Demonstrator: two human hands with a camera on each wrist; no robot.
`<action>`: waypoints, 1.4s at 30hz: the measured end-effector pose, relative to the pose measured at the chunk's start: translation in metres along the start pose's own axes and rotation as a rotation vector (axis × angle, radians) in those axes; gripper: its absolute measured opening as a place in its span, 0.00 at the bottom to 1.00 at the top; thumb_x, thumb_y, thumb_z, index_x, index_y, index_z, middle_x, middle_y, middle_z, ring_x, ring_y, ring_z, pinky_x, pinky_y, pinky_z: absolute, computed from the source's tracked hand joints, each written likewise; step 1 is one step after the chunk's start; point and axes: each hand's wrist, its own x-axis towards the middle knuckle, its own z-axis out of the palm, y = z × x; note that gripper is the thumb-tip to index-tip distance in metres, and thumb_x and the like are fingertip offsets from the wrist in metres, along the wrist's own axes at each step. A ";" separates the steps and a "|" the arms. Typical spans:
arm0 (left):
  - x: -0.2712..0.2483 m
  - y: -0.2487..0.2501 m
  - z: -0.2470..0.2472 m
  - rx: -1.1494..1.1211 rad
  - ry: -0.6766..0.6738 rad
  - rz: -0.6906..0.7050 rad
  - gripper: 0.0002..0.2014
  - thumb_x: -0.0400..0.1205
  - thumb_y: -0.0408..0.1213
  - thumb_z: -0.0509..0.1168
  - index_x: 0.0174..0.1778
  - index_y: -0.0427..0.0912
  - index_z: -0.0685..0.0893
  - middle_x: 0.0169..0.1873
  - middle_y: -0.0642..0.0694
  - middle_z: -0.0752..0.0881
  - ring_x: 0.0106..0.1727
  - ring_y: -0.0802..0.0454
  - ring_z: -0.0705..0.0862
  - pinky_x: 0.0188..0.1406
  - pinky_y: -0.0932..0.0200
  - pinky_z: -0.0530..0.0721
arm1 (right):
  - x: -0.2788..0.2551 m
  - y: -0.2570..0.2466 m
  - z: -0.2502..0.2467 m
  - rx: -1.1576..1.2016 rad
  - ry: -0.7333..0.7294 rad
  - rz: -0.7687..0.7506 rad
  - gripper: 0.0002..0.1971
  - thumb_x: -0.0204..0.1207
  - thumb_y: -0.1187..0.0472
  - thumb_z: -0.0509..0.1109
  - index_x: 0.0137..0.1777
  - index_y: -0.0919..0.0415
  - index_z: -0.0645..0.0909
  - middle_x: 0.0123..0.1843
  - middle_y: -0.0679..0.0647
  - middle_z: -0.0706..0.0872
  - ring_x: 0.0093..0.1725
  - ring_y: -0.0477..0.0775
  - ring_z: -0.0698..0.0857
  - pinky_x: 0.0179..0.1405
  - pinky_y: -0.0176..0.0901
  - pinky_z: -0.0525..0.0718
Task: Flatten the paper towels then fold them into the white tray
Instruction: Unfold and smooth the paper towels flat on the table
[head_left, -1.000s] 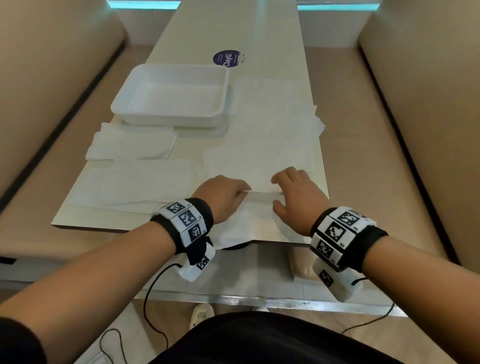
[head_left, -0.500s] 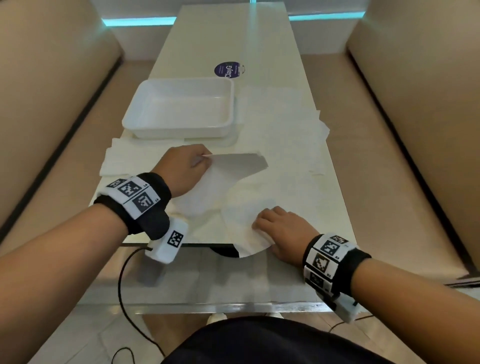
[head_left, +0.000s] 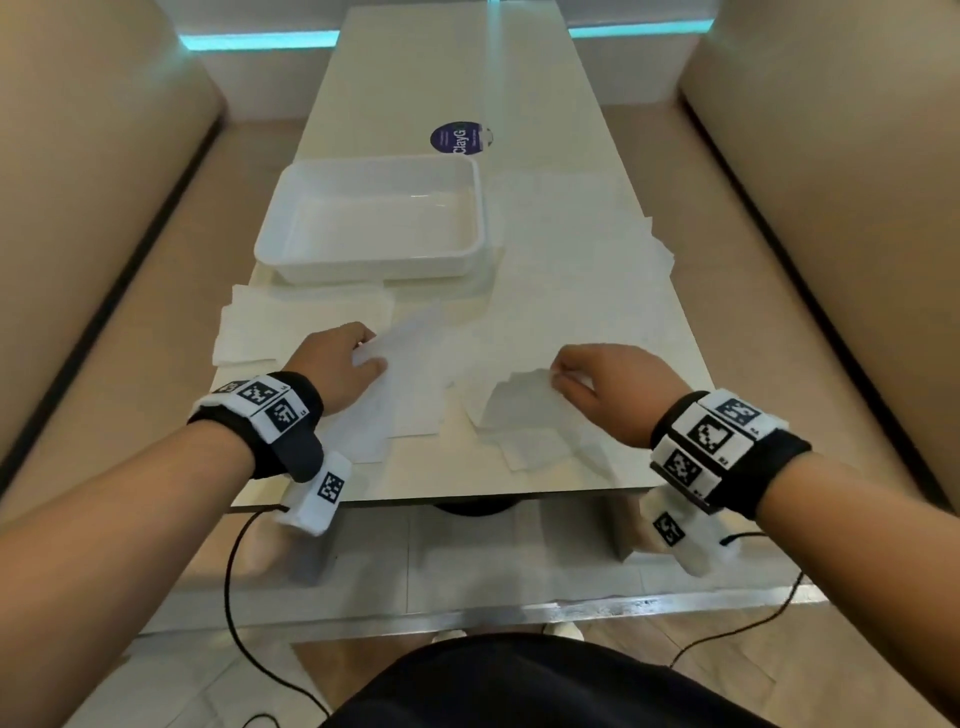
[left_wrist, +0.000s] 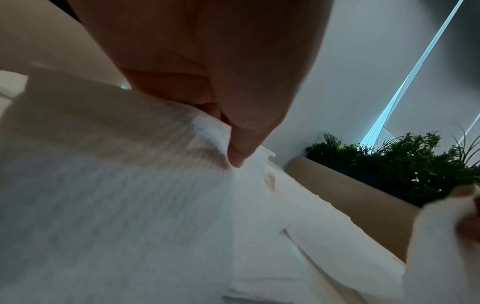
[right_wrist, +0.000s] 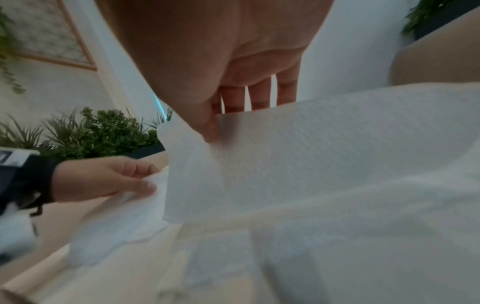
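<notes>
White tray (head_left: 470, 208), white paper towels (head_left: 566, 249), cream table (head_left: 415, 78).

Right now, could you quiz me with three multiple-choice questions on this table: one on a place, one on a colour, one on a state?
1. Where is the tray?
A. far left of the table
B. on the floor
C. under a hand

2. What colour is the round sticker?
A. red
B. dark purple
C. green

3. What is the right hand doing?
A. lying flat
B. hanging idle
C. pinching a paper towel

Answers: 1 A, it sits beyond the left hand. 2 B, dark purple beyond the tray. 3 C, thumb and fingers grip its edge.
</notes>
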 end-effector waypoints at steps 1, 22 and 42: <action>0.001 0.000 0.001 -0.020 -0.001 -0.016 0.18 0.83 0.45 0.64 0.66 0.42 0.76 0.57 0.40 0.84 0.47 0.47 0.77 0.47 0.57 0.72 | 0.007 -0.001 -0.002 -0.009 0.004 0.019 0.11 0.83 0.52 0.58 0.55 0.53 0.80 0.51 0.50 0.86 0.50 0.56 0.83 0.52 0.51 0.81; 0.003 -0.019 0.018 0.223 0.108 0.028 0.24 0.81 0.43 0.64 0.72 0.43 0.69 0.65 0.41 0.77 0.65 0.40 0.74 0.63 0.47 0.74 | 0.089 -0.015 0.018 -0.126 -0.049 -0.075 0.11 0.81 0.52 0.64 0.58 0.51 0.84 0.56 0.51 0.84 0.62 0.55 0.75 0.58 0.46 0.69; -0.028 0.066 0.076 0.187 -0.205 0.529 0.15 0.81 0.49 0.66 0.61 0.48 0.83 0.63 0.51 0.79 0.62 0.51 0.75 0.62 0.54 0.75 | 0.027 0.035 0.021 -0.091 -0.298 -0.087 0.16 0.76 0.56 0.70 0.64 0.46 0.82 0.70 0.45 0.77 0.67 0.50 0.74 0.67 0.48 0.75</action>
